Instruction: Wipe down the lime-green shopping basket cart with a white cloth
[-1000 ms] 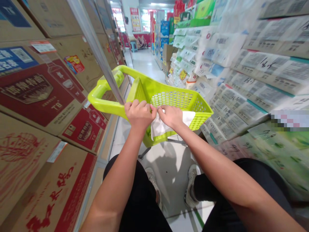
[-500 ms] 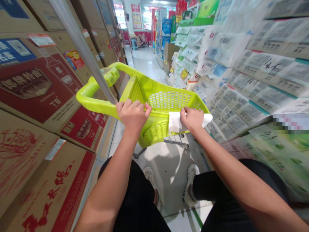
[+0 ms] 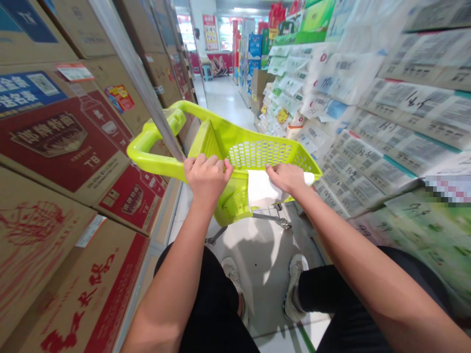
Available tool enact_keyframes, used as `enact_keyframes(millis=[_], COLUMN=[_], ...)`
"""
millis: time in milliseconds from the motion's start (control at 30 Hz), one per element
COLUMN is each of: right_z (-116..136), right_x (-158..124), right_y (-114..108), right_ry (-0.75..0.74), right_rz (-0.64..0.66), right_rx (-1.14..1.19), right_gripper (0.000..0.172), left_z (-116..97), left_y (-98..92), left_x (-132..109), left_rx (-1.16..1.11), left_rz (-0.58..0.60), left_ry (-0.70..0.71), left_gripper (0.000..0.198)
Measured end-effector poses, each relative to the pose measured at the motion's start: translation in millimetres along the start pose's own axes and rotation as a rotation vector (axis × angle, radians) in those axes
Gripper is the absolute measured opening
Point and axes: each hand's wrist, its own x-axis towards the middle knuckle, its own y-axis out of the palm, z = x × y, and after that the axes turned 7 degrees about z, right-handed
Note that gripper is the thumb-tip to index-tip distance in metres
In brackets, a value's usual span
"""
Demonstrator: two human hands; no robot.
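A lime-green plastic shopping basket cart (image 3: 257, 149) stands in a store aisle in front of me. My left hand (image 3: 206, 175) is closed around the basket's near rim. My right hand (image 3: 286, 177) presses a white cloth (image 3: 259, 190) flat against the same rim, further right; the cloth hangs down over the basket's outer wall. The cart's looped green handle (image 3: 154, 139) points to the left, partly behind a slanted metal shelf post. My legs and shoes show below, on the pale floor.
Stacked cardboard cartons (image 3: 66, 147) with red print fill the shelving on the left. Packs of white and green paper goods (image 3: 368, 113) line the right side. The tiled aisle floor (image 3: 224, 98) runs ahead toward more displays and a brown box (image 3: 259, 81).
My right hand slid the white cloth along the rim from beside my left hand out to the right, then back a little. The basket shifted slightly; my left hand kept its grip.
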Motion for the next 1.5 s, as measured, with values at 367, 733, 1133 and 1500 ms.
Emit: enact_keyframes(millis=[367, 733, 1133, 1500], right_z=[-8, 4, 12, 3], right_x=[-38, -37, -52, -50], right_y=[48, 41, 54, 32], right_ry=[-0.090, -0.438, -0.234, -0.372], right_rz=[-0.527, -0.367, -0.495, -0.308], right_rx=[0.125, 0.073, 0.144, -0.024], right_gripper=[0.045, 0.058, 0.070, 0.067], left_z=[-14, -15, -32, -1], left_y=[7.7, -5.7, 3.4, -4.3], left_x=[-8, -5, -9, -6], left_rx=[0.101, 0.084, 0.157, 0.150], left_rz=[-0.127, 0.007, -0.080, -0.030], left_ry=[-0.009, -0.061, -0.028, -0.009], left_gripper=[0.039, 0.038, 0.038, 0.042])
